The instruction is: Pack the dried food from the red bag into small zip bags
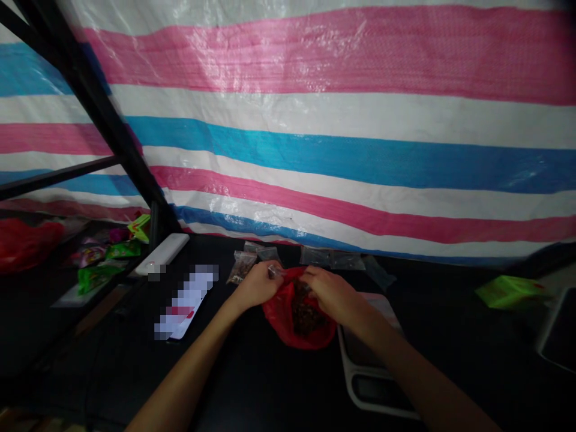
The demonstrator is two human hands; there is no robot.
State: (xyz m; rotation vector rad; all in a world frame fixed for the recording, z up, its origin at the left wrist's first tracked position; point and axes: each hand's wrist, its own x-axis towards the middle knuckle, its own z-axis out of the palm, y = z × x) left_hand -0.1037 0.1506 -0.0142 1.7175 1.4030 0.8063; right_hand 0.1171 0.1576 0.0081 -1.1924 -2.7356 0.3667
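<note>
A red plastic bag (pixel 282 321) stands with its mouth open on the dark table, and dark brown loose bits (pixel 306 315) fill its inside. My left hand (pixel 258 287) is closed at the bag's left rim, pinching a small clear plastic bag (pixel 275 272). Over the far right part of the opening is my right hand (pixel 327 291), its fingers bent together and pointing down at the brown bits. What those fingers hold, if anything, is hidden. A kitchen scale (pixel 353 384) with a pale rim lies partly under my right forearm.
Small clear zip bags (pixel 315 257) lie along the back edge, and a filled one (pixel 242 267) is left of them. A lit phone (pixel 189 303) and a white oblong device (pixel 164 253) lie left. A green packet (pixel 508 292) sits right. A striped sheet (pixel 315 156) hangs behind.
</note>
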